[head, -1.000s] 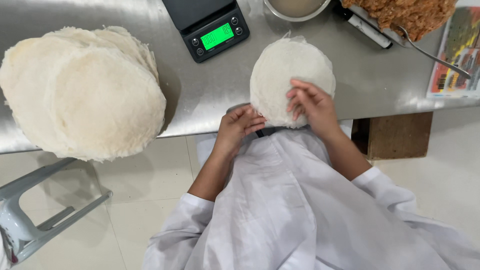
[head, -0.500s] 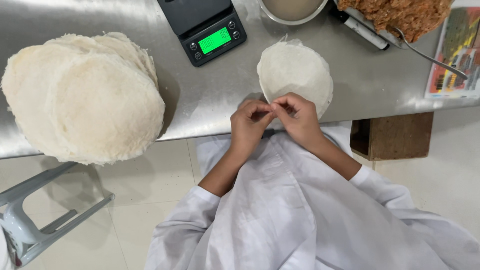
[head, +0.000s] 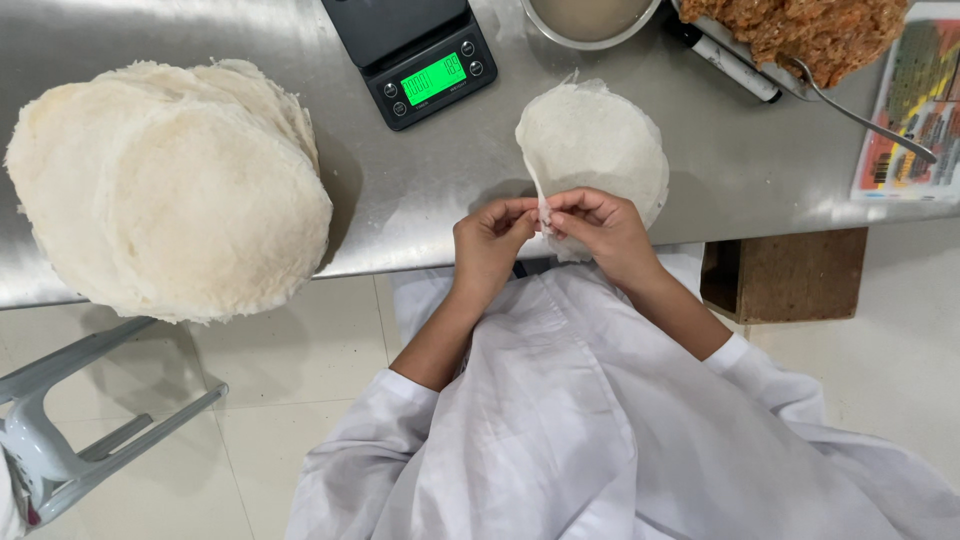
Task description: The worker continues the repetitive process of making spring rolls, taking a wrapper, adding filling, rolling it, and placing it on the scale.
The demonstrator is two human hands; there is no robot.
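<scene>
Fingertips of our left hand (head: 490, 240) and right hand (head: 598, 225) pinched the wrapper (head: 595, 150) edge below the scale (head: 420, 55), best peeled gently.

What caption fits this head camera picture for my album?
Both hands, left hand and right hand, pinch the near edge of a thin round white wrapper on a steel table.
</scene>
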